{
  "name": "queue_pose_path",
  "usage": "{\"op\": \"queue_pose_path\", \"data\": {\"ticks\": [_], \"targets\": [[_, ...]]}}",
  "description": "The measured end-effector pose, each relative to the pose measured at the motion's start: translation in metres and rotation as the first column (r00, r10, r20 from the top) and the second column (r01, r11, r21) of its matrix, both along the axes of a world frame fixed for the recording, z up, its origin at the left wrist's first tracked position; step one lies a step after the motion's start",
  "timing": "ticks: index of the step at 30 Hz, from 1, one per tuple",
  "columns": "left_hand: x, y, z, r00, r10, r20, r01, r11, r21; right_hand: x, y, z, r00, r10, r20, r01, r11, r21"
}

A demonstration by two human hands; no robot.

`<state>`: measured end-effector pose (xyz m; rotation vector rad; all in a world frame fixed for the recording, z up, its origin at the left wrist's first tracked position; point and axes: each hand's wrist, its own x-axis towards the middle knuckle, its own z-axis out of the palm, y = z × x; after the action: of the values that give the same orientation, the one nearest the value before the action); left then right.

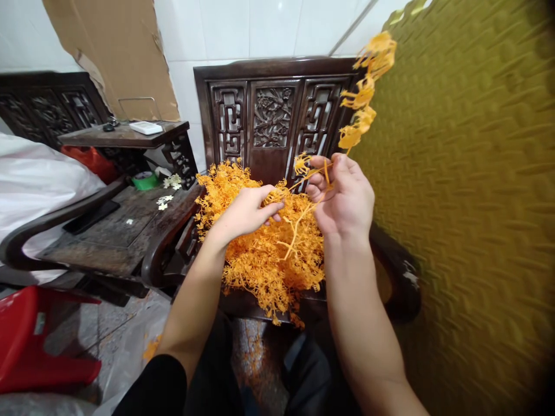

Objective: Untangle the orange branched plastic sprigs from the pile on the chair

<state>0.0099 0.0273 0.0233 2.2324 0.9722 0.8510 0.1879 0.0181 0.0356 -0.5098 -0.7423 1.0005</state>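
Observation:
A large heap of orange plastic flower pieces (260,271) lies on a dark carved wooden chair (277,69). My right hand (344,193) is closed on a thin orange stem, from which a string of orange artificial flowers (362,92) rises up and to the right. A bare branching orange stem (297,231) hangs below that hand, and a small loose flower head (302,164) shows beside its fingertips. Over the heap, my left hand (251,211) has its fingers curled around some orange pieces, their exact shape partly hidden.
A gold embossed panel (468,190) stands close on the right. To the left are a wooden armchair (99,237) with green tape (145,181), a side table (125,136), a white bag (39,179) and a red plastic stool (39,341). Cardboard (125,52) leans behind.

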Motion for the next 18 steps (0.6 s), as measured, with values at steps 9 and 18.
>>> {"op": "queue_pose_path", "data": {"ticks": [9, 18], "targets": [[-0.007, -0.004, -0.009, 0.999, 0.0, -0.054, 0.006, 0.993, 0.118, -0.002, 0.001, 0.0, 0.997, 0.004, 0.072, -0.004, 1.0, 0.004], [-0.018, -0.015, 0.002, 0.993, 0.09, 0.073, -0.109, 0.94, 0.323, -0.016, -0.005, -0.002, 0.985, 0.098, 0.139, -0.094, 0.995, -0.031]]}}
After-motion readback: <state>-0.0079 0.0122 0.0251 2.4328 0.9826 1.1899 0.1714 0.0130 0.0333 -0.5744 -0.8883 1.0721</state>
